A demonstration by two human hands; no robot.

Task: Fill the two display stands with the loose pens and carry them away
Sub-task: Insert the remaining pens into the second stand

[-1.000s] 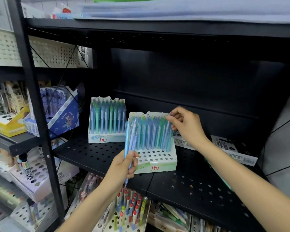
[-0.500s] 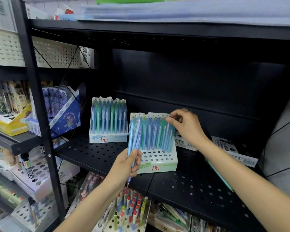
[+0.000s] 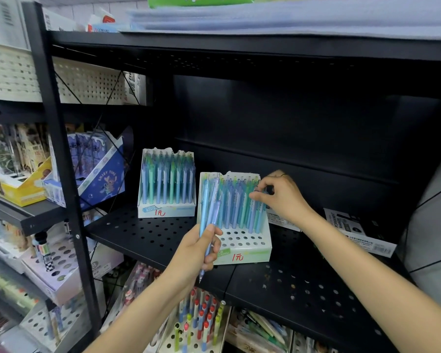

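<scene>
Pen tips stay hidden inside near display stand [image 3: 242, 248]; left hand [image 3: 197, 253] grips loose blue pens [image 3: 209, 212], right hand [image 3: 281, 193] pinches a standing pen [image 3: 259, 212].

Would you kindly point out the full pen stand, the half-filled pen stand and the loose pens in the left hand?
Full pen stand [image 3: 166, 209]: head view, white front panel.
Half-filled pen stand [image 3: 242, 240]: head view, empty holes.
Loose pens [image 3: 206, 200]: head view, barrels above the left hand [image 3: 198, 253].
</scene>
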